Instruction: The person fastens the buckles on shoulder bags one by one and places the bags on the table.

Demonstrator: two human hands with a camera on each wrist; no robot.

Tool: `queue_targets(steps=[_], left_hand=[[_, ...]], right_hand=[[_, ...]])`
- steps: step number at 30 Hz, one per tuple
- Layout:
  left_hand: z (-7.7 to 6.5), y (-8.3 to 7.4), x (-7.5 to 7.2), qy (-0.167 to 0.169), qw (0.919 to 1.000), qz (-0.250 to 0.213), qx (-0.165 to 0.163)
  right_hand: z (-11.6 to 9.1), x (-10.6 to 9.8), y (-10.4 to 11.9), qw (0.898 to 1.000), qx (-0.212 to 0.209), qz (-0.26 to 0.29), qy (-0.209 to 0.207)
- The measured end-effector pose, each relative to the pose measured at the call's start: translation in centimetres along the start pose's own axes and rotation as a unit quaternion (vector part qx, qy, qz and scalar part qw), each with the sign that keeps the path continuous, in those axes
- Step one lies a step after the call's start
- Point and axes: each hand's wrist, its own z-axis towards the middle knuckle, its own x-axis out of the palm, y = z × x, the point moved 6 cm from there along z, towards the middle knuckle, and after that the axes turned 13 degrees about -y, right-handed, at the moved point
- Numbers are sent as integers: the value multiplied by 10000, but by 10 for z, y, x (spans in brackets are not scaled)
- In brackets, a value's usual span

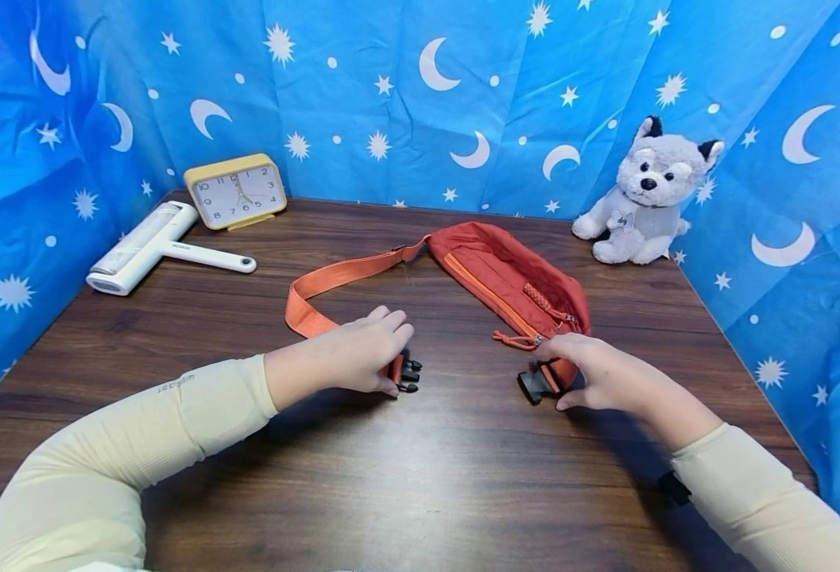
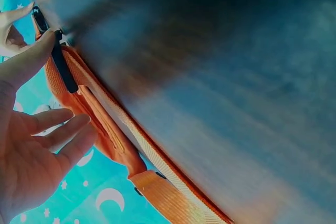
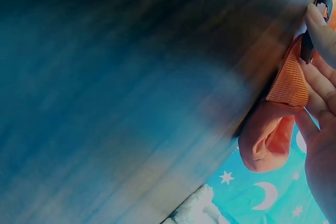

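Observation:
A red waist bag [image 1: 509, 274] lies on the table with its orange strap [image 1: 341, 278] looped out to the left. My left hand [image 1: 362, 349] pinches the strap end at the black pronged buckle half [image 1: 408, 372], its prongs pointing right. In the left wrist view, the thumb lies on the black buckle [image 2: 63, 66] while the other fingers spread beside the strap. At the bag's near right end, my right hand [image 1: 598, 369] holds the black socket buckle half [image 1: 534, 385] between thumb and fingers. The right wrist view shows that thumb over the buckle [image 3: 310, 45]. A gap separates both buckle halves.
A yellow alarm clock [image 1: 237, 193] stands at the back left, beside a white lint roller-like tool [image 1: 155, 250]. A grey plush dog [image 1: 644, 195] sits at the back right. Blue star-and-moon cloth [image 1: 391, 103] hangs around the dark wooden table [image 1: 420, 477].

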Motion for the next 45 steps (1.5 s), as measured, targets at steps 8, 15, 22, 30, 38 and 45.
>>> queue_targets(steps=[8, 15, 22, 30, 38, 45], left_hand=[[-1, 1, 1, 284, 9993, -138, -187], [-1, 1, 3, 559, 9979, -74, -305], [-2, 0, 3, 727, 9965, -179, -373], [-1, -1, 5, 880, 9951, -171, -412], [-1, -1, 6, 956, 9945, -140, -395], [0, -1, 9, 1013, 9940, -129, -394]], right_hand=[[1, 2, 0, 9997, 12, -215, 130], [1, 1, 0, 9993, -174, -326, -8], [3, -1, 1, 9987, -423, -251, -103], [4, -1, 1, 9986, -476, -220, -81], [4, -1, 0, 9982, -540, -258, -64], [5, -1, -1, 9975, -647, -232, -133]])
